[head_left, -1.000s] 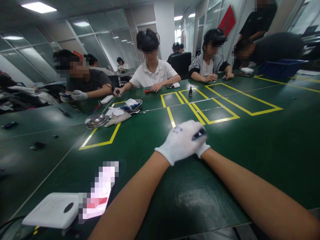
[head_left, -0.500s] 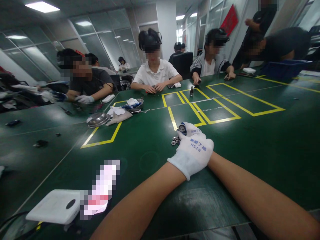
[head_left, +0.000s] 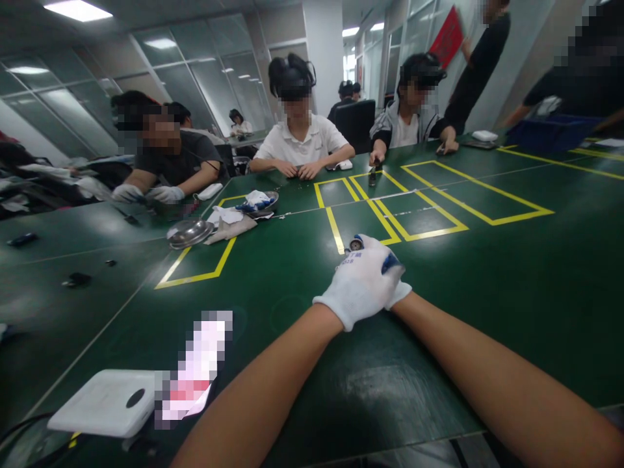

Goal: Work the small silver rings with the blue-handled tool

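Note:
Both my hands wear white gloves and meet over the green table (head_left: 487, 279), near a yellow taped line. My left hand (head_left: 358, 286) lies on top with its fingers curled, and a small round metal part with a blue edge (head_left: 355, 244) shows at its fingertips. My right hand (head_left: 398, 292) is mostly hidden beneath the left; only the heel of its glove shows. A blue bit (head_left: 390, 262) peeks out between the two gloves. I cannot tell which hand has it.
A white flat box (head_left: 102, 403) and a blurred phone (head_left: 195, 370) lie near left. A metal bowl (head_left: 188, 233) and cloths (head_left: 229, 224) sit at the left centre. Other people work along the far edge, near a small dark bottle (head_left: 373, 177) and a blue bin (head_left: 550, 133).
Half a second ago several small metal rings lay bare on the table by my fingertips; now my left hand has shifted left over them and hides them.

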### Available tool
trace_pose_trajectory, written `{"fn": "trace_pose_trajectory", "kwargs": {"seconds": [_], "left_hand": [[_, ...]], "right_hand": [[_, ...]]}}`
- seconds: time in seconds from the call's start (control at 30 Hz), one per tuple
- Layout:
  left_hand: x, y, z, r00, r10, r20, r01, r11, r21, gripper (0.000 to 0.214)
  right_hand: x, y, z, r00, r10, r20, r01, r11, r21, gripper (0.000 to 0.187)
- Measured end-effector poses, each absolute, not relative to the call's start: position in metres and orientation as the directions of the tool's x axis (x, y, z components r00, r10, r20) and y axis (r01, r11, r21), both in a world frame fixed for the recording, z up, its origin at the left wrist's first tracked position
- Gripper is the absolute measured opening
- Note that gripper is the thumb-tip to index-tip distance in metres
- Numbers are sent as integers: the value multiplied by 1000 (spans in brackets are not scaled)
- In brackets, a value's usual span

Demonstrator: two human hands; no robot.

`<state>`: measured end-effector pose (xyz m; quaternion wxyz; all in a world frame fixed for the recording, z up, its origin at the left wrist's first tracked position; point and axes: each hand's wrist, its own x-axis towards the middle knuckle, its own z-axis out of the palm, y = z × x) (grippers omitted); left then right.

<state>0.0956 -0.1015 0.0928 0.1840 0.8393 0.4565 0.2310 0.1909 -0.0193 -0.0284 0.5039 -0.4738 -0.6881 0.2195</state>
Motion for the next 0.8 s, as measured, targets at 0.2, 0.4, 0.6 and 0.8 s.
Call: {"fn": "trace_pose_trajectory", "kwargs": {"seconds": [0.2,0.4,0.6,0.8], "left_hand": [[63,-75,103,333,883,332,771,-457,443,19],[28,-40,79,300,871,390,763,-464,450,64],[29,-25,39,478,800,362,633,-600,490,79],[34,-21,21,408,744,530,474,-668,573,60]], "right_hand": [[187,-30,-6,-66,867,493,451,467,-760,24],[187,-41,7,-13,917,400,487,355,-798,26],[188,-40,8,13,956,293,368,268,-890,33],[189,-44,8,-5,948,319,385,296,-874,35]]}}
